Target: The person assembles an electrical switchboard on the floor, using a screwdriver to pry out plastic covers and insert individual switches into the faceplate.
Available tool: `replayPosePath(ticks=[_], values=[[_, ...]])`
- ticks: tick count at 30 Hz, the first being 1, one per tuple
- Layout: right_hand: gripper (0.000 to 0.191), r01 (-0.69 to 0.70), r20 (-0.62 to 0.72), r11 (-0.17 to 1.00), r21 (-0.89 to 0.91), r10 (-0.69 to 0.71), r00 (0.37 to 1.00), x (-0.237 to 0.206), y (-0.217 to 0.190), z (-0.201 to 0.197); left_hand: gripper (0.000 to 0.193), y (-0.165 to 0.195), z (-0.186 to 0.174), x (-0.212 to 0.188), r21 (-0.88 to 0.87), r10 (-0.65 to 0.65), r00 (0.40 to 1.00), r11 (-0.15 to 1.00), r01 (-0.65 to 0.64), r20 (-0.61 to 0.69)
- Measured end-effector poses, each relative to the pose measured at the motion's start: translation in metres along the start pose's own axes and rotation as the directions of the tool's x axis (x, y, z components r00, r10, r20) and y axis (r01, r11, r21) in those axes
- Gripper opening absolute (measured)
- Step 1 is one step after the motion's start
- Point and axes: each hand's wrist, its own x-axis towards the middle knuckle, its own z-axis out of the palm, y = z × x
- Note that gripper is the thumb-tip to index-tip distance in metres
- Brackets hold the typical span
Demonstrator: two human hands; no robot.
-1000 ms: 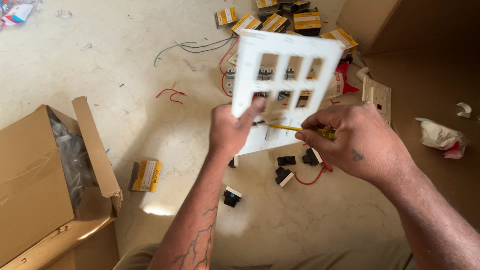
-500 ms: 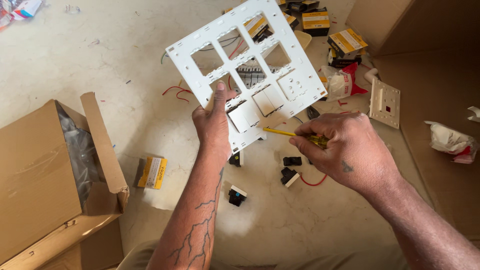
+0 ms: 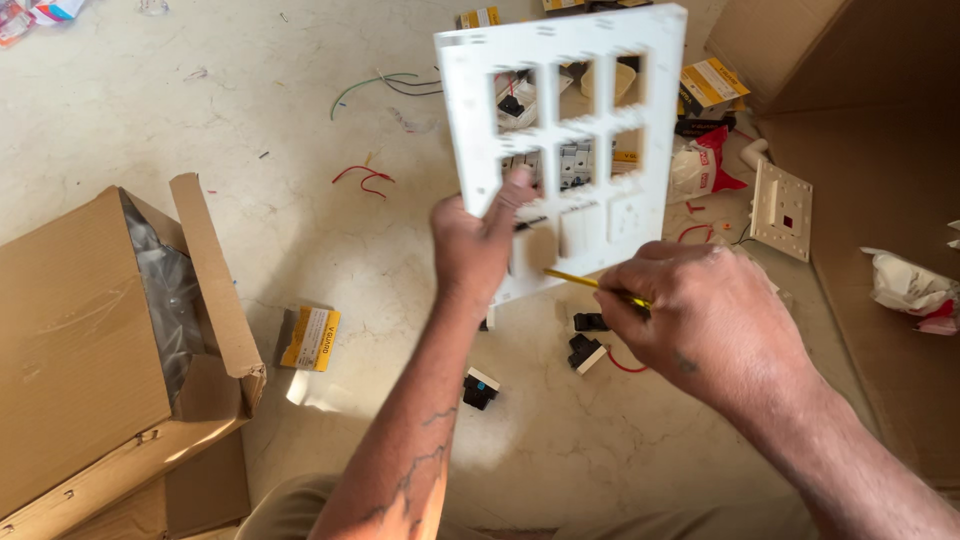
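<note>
We see open cardboard box [image 3: 110, 350] lower left | small yellow carton [image 3: 310, 338] beside it | loose wires [image 3: 385, 88] on floor [image 3: 200, 120] upper left | white socket plate [image 3: 781, 210] right

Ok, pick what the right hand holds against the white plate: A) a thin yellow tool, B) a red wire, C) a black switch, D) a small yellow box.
A: the right hand grips a thin yellow tool with its tip at the white plate, which the left hand holds up.
</note>
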Motion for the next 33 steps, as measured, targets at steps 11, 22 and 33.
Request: replayPosePath(ticks=[11, 22, 33], values=[[0.014, -0.089, 0.188, 0.993, -0.076, 0.102, 0.977, -0.002, 0.010, -0.003, 0.035, -0.003, 0.015, -0.019, 0.237, 0.079, 0.993, 0.966, -0.098, 0.090], [0.015, 0.020, -0.175, 0.997, 0.075, -0.007, 0.985, -0.006, 0.003, 0.055, 0.037, -0.017, -0.013, 0.002, -0.108, -0.151, 0.963, 0.986, 0.129, -0.225], [0.023, -0.098, 0.028, 0.960, 0.261, 0.094, 0.995, 0.009, 0.011, 0.034, 0.045, -0.005, -0.039, 0.015, -0.397, -0.388, 0.884, 0.878, 0.268, -0.262]])
